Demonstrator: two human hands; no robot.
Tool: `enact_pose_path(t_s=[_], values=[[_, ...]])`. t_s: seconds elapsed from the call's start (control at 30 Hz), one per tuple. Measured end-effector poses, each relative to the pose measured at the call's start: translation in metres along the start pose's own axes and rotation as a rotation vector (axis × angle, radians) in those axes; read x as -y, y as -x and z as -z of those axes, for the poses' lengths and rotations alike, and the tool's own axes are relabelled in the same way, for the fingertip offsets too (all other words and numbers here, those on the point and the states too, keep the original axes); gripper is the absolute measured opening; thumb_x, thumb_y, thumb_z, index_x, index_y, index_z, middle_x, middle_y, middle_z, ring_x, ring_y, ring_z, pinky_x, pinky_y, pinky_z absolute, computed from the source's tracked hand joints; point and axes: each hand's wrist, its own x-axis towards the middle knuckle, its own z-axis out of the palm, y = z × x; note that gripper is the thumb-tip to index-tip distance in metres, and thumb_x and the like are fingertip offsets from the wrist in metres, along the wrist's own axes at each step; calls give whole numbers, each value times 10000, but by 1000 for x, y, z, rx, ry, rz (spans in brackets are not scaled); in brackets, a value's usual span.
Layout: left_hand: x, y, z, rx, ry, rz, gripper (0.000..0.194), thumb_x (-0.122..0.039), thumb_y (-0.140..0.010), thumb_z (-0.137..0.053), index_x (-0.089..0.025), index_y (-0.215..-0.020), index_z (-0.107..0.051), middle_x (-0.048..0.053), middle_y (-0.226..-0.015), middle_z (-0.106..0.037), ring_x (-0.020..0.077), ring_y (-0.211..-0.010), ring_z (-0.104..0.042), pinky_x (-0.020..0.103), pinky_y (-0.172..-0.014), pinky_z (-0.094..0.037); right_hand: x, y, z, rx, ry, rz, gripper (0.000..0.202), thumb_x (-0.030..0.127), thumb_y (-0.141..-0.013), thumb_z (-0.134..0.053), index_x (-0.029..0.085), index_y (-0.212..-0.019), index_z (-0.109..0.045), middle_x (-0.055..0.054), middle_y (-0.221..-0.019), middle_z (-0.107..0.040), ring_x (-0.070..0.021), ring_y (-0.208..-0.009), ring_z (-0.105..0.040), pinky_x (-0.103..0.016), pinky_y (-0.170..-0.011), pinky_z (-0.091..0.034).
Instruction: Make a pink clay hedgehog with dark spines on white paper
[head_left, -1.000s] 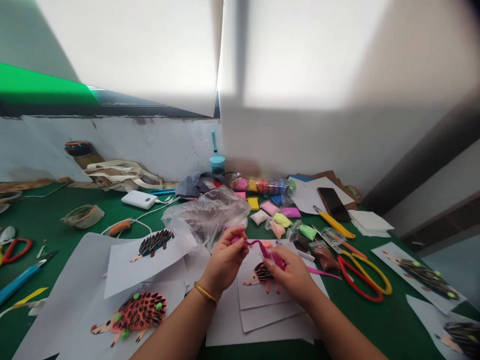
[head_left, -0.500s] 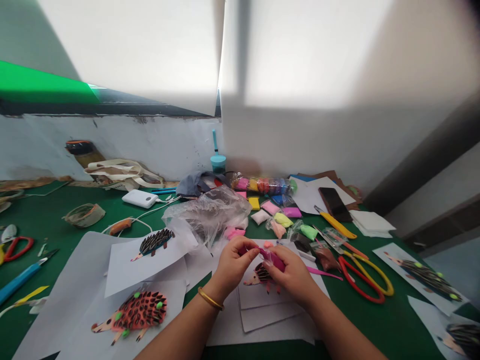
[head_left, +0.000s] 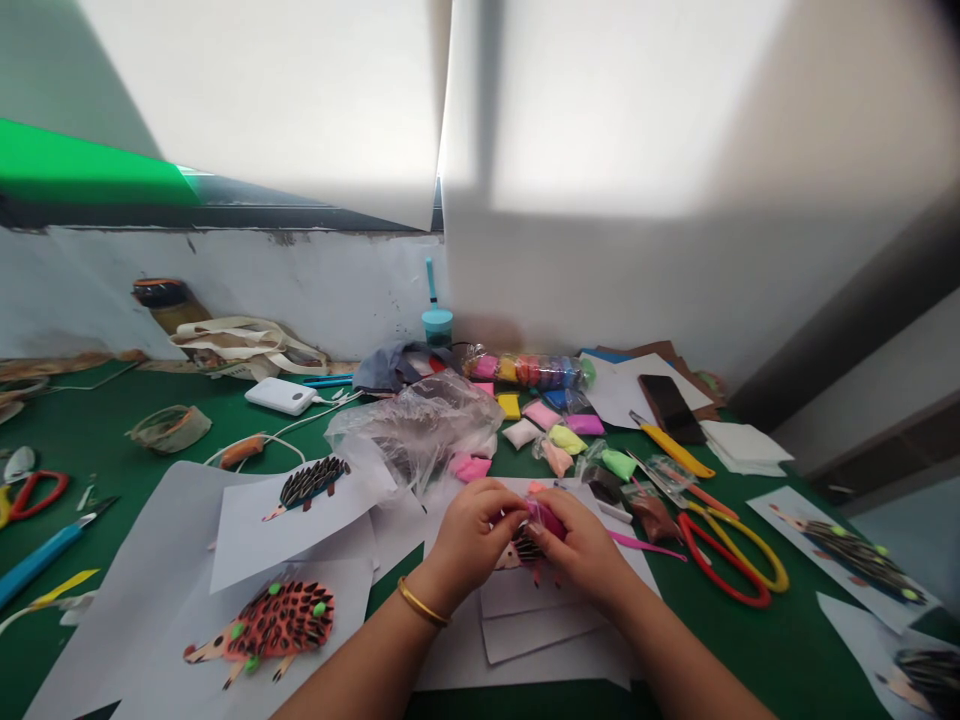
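Observation:
My right hand [head_left: 577, 540] is closed around a small packet of magenta clay [head_left: 546, 517]. My left hand [head_left: 480, 535], with a gold bangle at the wrist, pinches at the packet's near-left end; its fingertips partly hide what they grip. Beneath both hands lies a sheet with a hedgehog picture [head_left: 525, 552], partly covered by my fingers, on top of a stack of white paper [head_left: 540, 640]. A pink modelling tool [head_left: 649, 546] sticks out to the right of my right hand.
Colourful clay packets [head_left: 566, 438] lie behind my hands, beside a crumpled plastic bag [head_left: 420, 425]. To the right are red-and-yellow scissors [head_left: 724, 560], a yellow cutter [head_left: 675, 448] and a phone [head_left: 670, 407]. Finished hedgehog pictures [head_left: 281, 620] lie left; a blue cutter [head_left: 45, 560] is farther left.
My left hand has moved slightly right and its fingertips have come closer to my right hand. Less of the packet's stretched end shows between them.

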Motion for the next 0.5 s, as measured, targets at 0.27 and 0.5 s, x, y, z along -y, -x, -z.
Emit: enact_pose_path(t_s=[0.27, 0.5], values=[[-1, 1, -5, 41, -73, 61, 114, -165, -830, -611, -209, -787, -707, 20, -805, -594, 155, -787, -543, 279, -739, -436, 10, -2, -4, 57, 51, 26, 218, 379, -914, -514, 217, -1025, -611, -63, -1007, -647, -223, -954, -574, -352, -835, -462], [0, 1, -6, -42, 274, 156, 92, -231, -873, -566, -211, -960, -588, 21, -915, -618, 157, -848, -571, 298, -791, -456, 9, -2, -2, -56, -66, -73, 433, 412, -887, -544, 241, -1285, -523, -86, -1247, -605, -257, -1122, -565, -413, -964, -453]])
